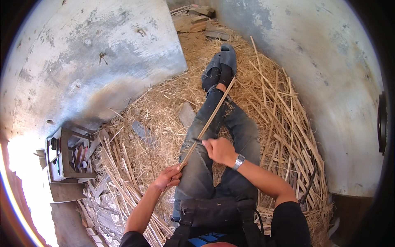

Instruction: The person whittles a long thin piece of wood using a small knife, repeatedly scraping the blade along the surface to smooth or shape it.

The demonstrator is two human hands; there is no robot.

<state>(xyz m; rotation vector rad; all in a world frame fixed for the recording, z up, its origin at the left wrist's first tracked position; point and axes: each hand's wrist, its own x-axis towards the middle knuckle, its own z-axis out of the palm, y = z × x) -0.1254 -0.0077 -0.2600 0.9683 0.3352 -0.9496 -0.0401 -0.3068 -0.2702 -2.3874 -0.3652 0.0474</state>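
A long, thin strip of split wood or bamboo (pixel 214 113) lies slantwise over my legs (pixel 201 164), its far end near my ankles. My left hand (pixel 168 177) is closed round its nearer part, beside my left thigh. In my closed right hand (pixel 221 151), above the knees, is a small dark tool that looks like a knife (pixel 198 140). Its dark end meets the strip partway along; most of the tool is hidden in the fist. A watch (pixel 238 161) is on the right wrist.
Curly shavings (pixel 160 107) cover the floor around my legs. Many loose strips (pixel 294 136) lie along the right wall, more (pixel 123 173) at the left. A wooden box-like stand (pixel 72 158) holding small items stands far left. Worn walls (pixel 103 53) rise on both sides.
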